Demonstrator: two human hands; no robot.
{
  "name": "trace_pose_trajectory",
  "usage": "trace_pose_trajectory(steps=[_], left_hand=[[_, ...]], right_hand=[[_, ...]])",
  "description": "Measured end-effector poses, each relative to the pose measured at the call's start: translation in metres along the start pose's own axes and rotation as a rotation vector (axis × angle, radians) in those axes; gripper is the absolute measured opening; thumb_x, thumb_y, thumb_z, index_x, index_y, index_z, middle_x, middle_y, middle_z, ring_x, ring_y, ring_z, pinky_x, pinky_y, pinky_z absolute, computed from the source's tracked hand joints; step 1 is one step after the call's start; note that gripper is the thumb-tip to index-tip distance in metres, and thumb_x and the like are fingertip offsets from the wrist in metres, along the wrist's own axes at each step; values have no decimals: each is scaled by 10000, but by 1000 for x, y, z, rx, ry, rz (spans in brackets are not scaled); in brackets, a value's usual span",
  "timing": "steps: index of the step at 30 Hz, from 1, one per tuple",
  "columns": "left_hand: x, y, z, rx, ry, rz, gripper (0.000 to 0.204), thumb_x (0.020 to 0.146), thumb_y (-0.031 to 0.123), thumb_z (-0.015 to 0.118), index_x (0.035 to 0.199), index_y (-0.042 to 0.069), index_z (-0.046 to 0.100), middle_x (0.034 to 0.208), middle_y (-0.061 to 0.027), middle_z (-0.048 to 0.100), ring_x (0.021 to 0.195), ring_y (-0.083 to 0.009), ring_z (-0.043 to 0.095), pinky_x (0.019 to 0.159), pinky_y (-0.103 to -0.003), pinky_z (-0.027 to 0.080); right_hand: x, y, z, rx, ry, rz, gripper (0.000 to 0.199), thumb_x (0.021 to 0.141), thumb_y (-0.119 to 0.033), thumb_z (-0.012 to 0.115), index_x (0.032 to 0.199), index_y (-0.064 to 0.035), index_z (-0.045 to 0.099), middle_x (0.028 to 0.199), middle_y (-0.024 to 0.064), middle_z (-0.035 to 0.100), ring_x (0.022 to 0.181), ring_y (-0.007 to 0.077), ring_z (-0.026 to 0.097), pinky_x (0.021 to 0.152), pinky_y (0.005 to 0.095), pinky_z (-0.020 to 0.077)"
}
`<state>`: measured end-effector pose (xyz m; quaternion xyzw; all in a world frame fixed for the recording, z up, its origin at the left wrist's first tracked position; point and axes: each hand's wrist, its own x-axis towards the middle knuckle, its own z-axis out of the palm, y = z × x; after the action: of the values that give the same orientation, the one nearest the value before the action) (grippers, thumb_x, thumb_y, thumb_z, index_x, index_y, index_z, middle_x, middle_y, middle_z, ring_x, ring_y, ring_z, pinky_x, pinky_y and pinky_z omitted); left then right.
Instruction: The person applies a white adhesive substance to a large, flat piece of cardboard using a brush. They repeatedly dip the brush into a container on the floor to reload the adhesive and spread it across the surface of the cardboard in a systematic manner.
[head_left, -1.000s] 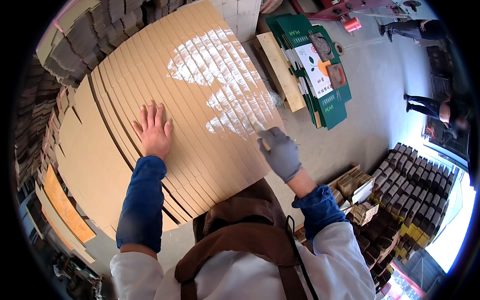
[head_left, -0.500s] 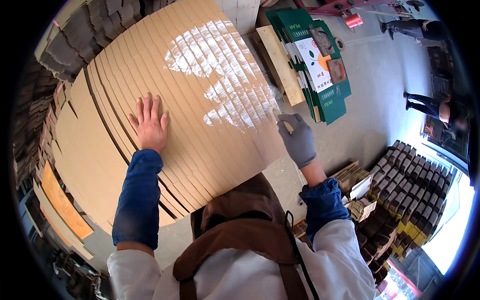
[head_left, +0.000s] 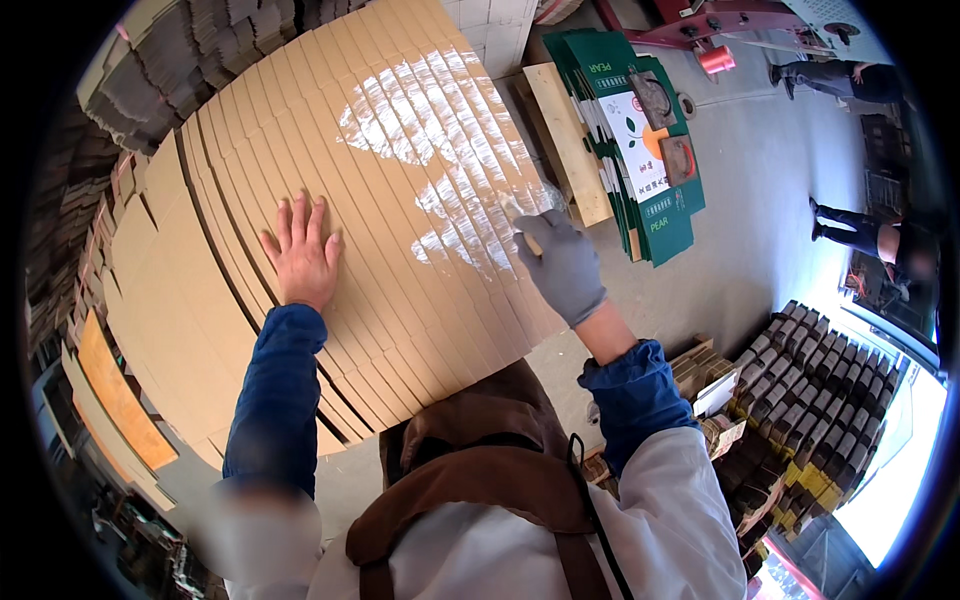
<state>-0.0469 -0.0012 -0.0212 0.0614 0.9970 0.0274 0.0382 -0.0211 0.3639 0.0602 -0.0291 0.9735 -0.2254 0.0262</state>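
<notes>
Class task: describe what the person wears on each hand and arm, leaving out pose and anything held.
The left hand is bare, with no glove. The right hand wears a grey glove that ends at the wrist. Both forearms are covered by dark blue oversleeves gathered at the cuff, worn over the pale sleeves of a white garment.

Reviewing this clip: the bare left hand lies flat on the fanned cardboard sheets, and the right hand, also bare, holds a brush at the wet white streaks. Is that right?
Not quite. In the head view the right hand wears a grey glove; it is not bare. The rest stands: the bare left hand lies flat on the fanned cardboard sheets, and the right holds a brush at the white streaks.
</notes>
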Motion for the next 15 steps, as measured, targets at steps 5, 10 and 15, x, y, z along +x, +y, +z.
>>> trace_pose_trajectory(steps=[5,10,15], left_hand=[[-1,0,2,15,-17,-11,572,980,397,492,1513,230,372,1631,-16,227,1510,-300,160,1168,-642,111],[0,0,2,8,-17,-12,568,979,393,494,1511,230,378,1628,-20,234,1510,-301,160,1169,-638,112],[3,0,0,9,-9,-1,562,978,388,494,1504,220,389,1624,-26,245,1508,-303,165,1167,-640,118]], right_hand=[[40,40,-2,5,42,121,151,877,-185,669,1013,-120,685,975,146,651,822,367,660,720,430,540],[66,48,-7,109,3,145,147,880,-218,653,992,-132,695,955,145,653,804,372,653,723,435,535],[78,32,1,183,-39,-81,149,881,-223,641,979,-124,694,949,143,665,826,362,667,727,437,537]])
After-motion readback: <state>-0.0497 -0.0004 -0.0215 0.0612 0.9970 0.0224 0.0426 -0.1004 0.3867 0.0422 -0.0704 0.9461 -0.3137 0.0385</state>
